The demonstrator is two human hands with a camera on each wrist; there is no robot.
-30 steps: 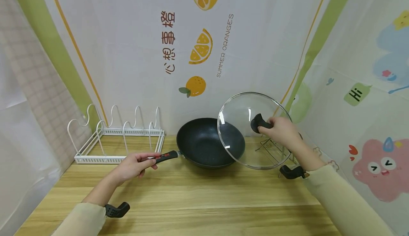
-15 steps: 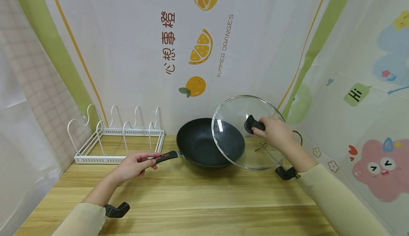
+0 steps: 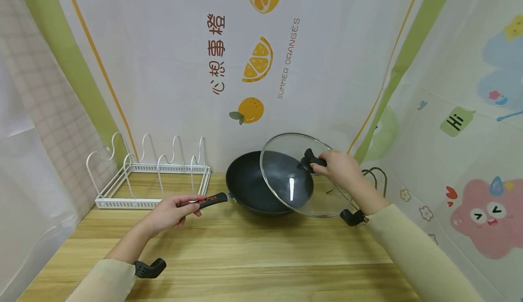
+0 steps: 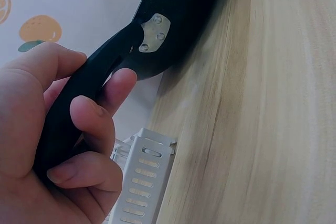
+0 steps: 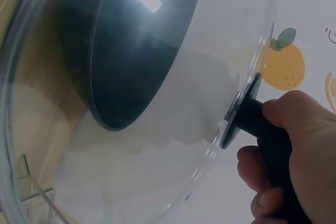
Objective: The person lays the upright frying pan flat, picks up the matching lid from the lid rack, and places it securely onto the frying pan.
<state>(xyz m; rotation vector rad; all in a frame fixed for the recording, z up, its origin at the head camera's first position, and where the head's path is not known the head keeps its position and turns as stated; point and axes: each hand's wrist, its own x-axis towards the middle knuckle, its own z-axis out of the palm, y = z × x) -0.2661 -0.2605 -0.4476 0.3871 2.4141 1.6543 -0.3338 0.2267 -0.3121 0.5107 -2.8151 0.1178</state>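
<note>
A black wok (image 3: 253, 188) stands on the wooden table, its long handle (image 3: 213, 200) pointing left. My left hand (image 3: 173, 212) grips that handle; in the left wrist view the fingers curl round the black grip (image 4: 79, 93) below a riveted metal bracket (image 4: 155, 34). With my right hand (image 3: 340, 169) I hold a glass lid (image 3: 282, 175) by its black knob (image 3: 311, 160). The lid is tilted and overlaps the right part of the wok in the head view. In the right wrist view the wok (image 5: 136, 51) shows through the glass, and the fingers wrap the knob's stem (image 5: 273, 156).
A white rack (image 3: 126, 203) with wavy dividers stands at the left back. Behind my right forearm is a wire stand (image 3: 380, 177), partly hidden. Printed cloth (image 3: 175, 66) hangs close behind the wok, and another sheet (image 3: 441, 156) closes the right side.
My right hand has carried the glass lid left and slightly down, so it covers more of the wok in view. The left hand and the wok have stayed put.
</note>
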